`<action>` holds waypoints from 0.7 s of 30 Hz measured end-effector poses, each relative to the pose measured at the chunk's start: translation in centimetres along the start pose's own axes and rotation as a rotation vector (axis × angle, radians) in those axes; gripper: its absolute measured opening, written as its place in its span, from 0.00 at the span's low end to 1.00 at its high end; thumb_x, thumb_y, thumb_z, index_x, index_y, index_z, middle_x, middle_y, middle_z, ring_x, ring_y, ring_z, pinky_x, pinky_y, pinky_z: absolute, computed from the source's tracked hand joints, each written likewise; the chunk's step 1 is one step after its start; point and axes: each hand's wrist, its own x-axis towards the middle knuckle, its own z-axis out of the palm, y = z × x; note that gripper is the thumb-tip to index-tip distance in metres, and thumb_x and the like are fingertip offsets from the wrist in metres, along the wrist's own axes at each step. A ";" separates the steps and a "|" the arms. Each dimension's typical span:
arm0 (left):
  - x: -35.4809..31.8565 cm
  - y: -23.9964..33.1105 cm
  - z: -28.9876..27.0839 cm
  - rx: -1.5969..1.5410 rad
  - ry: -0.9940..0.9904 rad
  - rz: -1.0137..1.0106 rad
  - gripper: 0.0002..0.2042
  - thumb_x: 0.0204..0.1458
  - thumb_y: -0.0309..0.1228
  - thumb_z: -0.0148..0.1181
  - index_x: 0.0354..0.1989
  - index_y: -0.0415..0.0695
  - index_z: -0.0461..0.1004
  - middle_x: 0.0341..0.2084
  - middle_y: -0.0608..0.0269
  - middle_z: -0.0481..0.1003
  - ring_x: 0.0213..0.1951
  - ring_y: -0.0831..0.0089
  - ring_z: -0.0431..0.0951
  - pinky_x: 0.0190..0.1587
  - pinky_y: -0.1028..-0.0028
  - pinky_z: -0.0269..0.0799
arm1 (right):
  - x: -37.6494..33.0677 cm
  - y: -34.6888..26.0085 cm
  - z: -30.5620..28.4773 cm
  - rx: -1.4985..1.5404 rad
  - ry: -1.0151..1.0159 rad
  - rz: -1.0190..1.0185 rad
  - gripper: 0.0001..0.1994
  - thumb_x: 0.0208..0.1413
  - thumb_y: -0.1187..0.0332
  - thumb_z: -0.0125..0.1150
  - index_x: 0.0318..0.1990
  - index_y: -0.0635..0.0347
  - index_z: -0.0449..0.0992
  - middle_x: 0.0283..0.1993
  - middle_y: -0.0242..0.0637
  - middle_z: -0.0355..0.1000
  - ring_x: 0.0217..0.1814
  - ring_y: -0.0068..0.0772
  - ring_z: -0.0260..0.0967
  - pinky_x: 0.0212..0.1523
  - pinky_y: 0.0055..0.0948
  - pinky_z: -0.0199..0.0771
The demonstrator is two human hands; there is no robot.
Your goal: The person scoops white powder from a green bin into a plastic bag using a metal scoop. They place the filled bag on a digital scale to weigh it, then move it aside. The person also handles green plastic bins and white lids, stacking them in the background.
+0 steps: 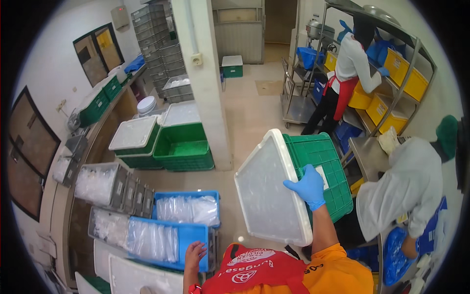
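Note:
A green plastic crate point(318, 171) with a white lid point(267, 191) is tipped on its side in front of me, its lid facing left. My right hand point(308, 188), in a blue glove, grips the crate at its lid edge, thumb toward the white rim and fingers on the green wall beside a white label. My left hand point(196, 252) is bare, its fingers stretched out and apart with nothing in them. It is beside the blue tray point(192, 240) that carries stacked clear plastic bags point(152, 241).
Grey crates of clear plastic items point(100, 183) stand at left. An uncovered green crate point(183, 147) sits by the pillar point(205, 78). To the right, one co-worker point(401, 181) bends over a metal table point(372, 157); another point(350, 68) faces a rack with yellow bins point(406, 73). A trolley point(298, 110) stands beyond.

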 end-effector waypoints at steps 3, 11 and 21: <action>7.2 0.9 2.2 -0.020 0.070 -0.083 0.18 0.53 0.33 0.60 0.50 0.42 0.67 0.42 0.58 0.75 0.38 0.71 0.77 0.39 0.73 0.73 | 9.0 1.1 3.1 -0.014 0.021 -0.017 0.32 0.27 0.48 0.76 0.30 0.66 0.67 0.25 0.48 0.69 0.28 0.48 0.69 0.32 0.42 0.69; 35.7 11.5 21.7 0.168 -0.244 -0.042 0.18 0.53 0.34 0.60 0.49 0.38 0.69 0.35 0.61 0.75 0.34 0.74 0.76 0.35 0.76 0.71 | 34.3 1.0 8.7 -0.006 0.012 0.055 0.32 0.28 0.48 0.75 0.31 0.68 0.68 0.28 0.50 0.71 0.31 0.49 0.72 0.34 0.42 0.71; 57.9 31.9 53.9 0.311 -0.609 -0.279 0.35 0.56 0.45 0.56 0.68 0.50 0.48 0.63 0.51 0.57 0.57 0.53 0.67 0.53 0.59 0.71 | 67.6 -2.3 16.5 0.050 0.007 -0.107 0.33 0.28 0.46 0.75 0.30 0.68 0.68 0.29 0.52 0.71 0.31 0.51 0.71 0.35 0.43 0.71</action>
